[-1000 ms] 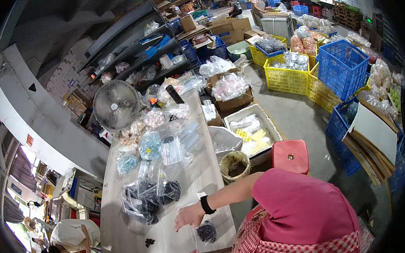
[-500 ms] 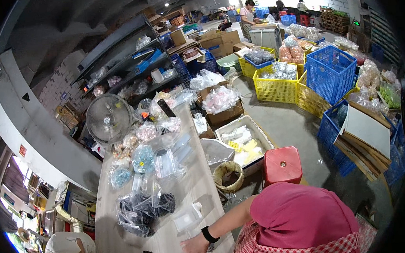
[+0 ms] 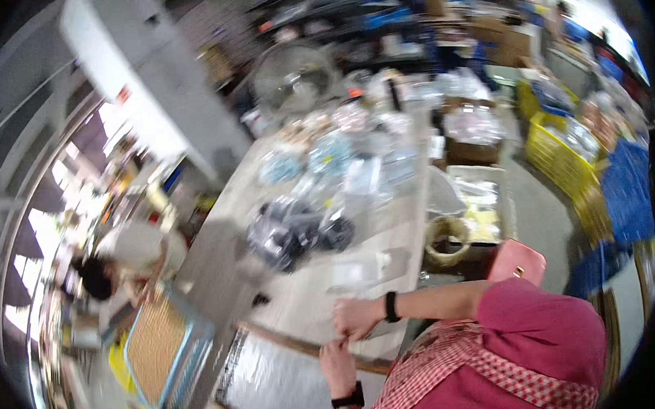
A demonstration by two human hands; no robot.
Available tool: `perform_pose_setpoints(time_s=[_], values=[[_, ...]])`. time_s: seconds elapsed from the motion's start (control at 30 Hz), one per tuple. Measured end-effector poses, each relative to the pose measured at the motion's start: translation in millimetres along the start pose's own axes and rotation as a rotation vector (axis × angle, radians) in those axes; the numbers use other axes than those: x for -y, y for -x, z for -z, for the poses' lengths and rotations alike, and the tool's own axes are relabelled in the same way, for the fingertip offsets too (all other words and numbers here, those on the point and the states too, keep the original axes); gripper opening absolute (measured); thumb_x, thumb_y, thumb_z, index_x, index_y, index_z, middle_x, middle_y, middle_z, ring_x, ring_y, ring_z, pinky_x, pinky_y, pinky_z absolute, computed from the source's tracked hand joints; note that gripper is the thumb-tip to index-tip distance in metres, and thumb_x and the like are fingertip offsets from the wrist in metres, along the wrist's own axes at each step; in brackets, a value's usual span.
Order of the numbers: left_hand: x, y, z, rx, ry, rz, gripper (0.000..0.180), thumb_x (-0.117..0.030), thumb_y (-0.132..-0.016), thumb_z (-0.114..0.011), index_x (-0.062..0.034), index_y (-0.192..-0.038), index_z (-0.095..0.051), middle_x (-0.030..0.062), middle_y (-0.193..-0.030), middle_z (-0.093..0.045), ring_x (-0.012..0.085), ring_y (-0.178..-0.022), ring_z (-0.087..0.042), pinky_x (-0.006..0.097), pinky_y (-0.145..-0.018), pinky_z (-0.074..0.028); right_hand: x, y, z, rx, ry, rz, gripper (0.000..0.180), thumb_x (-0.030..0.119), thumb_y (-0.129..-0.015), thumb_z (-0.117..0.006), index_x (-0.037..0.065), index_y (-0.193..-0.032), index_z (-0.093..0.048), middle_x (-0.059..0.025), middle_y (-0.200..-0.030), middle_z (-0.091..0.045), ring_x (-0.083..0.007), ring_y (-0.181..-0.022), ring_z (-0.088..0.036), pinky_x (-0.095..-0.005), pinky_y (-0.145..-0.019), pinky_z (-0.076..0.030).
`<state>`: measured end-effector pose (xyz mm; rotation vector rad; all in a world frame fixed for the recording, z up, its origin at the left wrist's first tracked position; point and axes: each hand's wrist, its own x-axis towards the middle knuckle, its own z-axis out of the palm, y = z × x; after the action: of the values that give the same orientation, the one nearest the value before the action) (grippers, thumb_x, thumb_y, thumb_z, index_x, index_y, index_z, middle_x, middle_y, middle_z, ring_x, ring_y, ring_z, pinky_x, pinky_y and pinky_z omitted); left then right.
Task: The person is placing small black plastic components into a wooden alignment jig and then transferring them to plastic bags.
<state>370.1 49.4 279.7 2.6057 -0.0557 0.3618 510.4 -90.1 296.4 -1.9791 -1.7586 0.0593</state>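
Note:
My right hand (image 3: 357,317) reaches in from the right, a black band on its wrist, fingers closed. Just below it, my left hand (image 3: 338,360) comes up from the lower edge, also banded and closed. Their fingertips meet over the near edge of the pale wooden table (image 3: 304,311); anything pinched between them is too small and blurred to make out. Beyond them lies a clear plastic bag or box (image 3: 358,270). A small black clump (image 3: 260,299) rests to the left. Farther back sit clear bags of black pieces (image 3: 291,229).
Bags of light blue pieces (image 3: 330,155) and a round fan (image 3: 293,79) stand at the far end. A wood-edged, shiny-topped surface (image 3: 271,380) is by my hands. A red stool (image 3: 518,260) and yellow crates (image 3: 560,141) are at right. Another person (image 3: 135,254) bends at left.
The view has swung left, so the table and bags appear farther right. My left hand, barely visible at the lower edge before, now shows with its wrist. The fingertips stay together.

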Motion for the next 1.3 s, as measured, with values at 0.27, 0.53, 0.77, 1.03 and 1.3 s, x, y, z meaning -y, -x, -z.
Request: perform_pose_setpoints(time_s=[0.27, 0.53, 0.77, 1.03, 1.3], values=[[-12.5, 12.5, 4.7, 0.063, 0.016, 0.112, 0.012, -0.013, -0.091, -0.053, -0.0032, -0.097, -0.056, 0.0129, -0.096, -0.059, 0.0321, -0.096, -0.055, 0.041, -0.083, -0.046, 9.7, 8.4, 18.7, 0.113, -0.007, 0.022, 0.017, 0.033, -0.071, -0.070, 0.016, -0.069, -0.069, 0.0001, -0.077, -0.061, -0.0207, -0.092, -0.060, -0.0493, -0.100, -0.036], [-16.5, 24.1, 4.5, 0.047, -0.038, 0.105, 0.014, -0.013, -0.092, -0.051, -0.0016, -0.099, -0.053, 0.0136, -0.094, -0.057, 0.0318, -0.095, -0.054, 0.040, -0.083, -0.047, 8.2, 9.0, 12.4, 0.122, -0.085, -0.016, 0.013, 0.028, -0.068, -0.073, 0.016, -0.070, -0.070, -0.0003, -0.082, -0.064, -0.0213, -0.095, -0.060, -0.0513, -0.103, -0.034], [-22.3, 18.6, 10.5, 0.070, 0.015, 0.127, 0.013, -0.013, -0.091, -0.052, -0.0014, -0.098, -0.052, 0.0147, -0.095, -0.057, 0.0323, -0.096, -0.054, 0.041, -0.083, -0.047, 2.9, 13.6, 16.3, 0.102, -0.068, -0.003, 0.012, 0.028, -0.067, -0.074, 0.016, -0.071, -0.071, -0.0001, -0.082, -0.063, -0.0207, -0.096, -0.059, -0.0519, -0.104, -0.033], [-21.3, 21.9, 14.2, 0.054, -0.009, 0.130, 0.015, -0.014, -0.091, -0.052, -0.0004, -0.097, -0.053, 0.0151, -0.095, -0.057, 0.0323, -0.096, -0.054, 0.041, -0.083, -0.047, -0.6, 16.9, 21.7, 0.114, -0.067, -0.035, 0.012, 0.026, -0.065, -0.076, 0.016, -0.070, -0.070, -0.0002, -0.083, -0.064, -0.0205, -0.097, -0.059, -0.0522, -0.105, -0.032], [-25.0, 10.4, 23.3, -0.031, -0.090, -0.013, 0.020, -0.018, -0.088, -0.056, -0.0019, -0.099, -0.057, 0.0132, -0.094, -0.058, 0.0302, -0.095, -0.055, 0.041, -0.082, -0.047, -0.7, 16.5, 18.0, 0.120, -0.005, -0.008, 0.013, 0.025, -0.067, -0.074, 0.015, -0.074, -0.069, -0.0010, -0.085, -0.063, -0.0211, -0.097, -0.059, -0.0525, -0.106, -0.031]])
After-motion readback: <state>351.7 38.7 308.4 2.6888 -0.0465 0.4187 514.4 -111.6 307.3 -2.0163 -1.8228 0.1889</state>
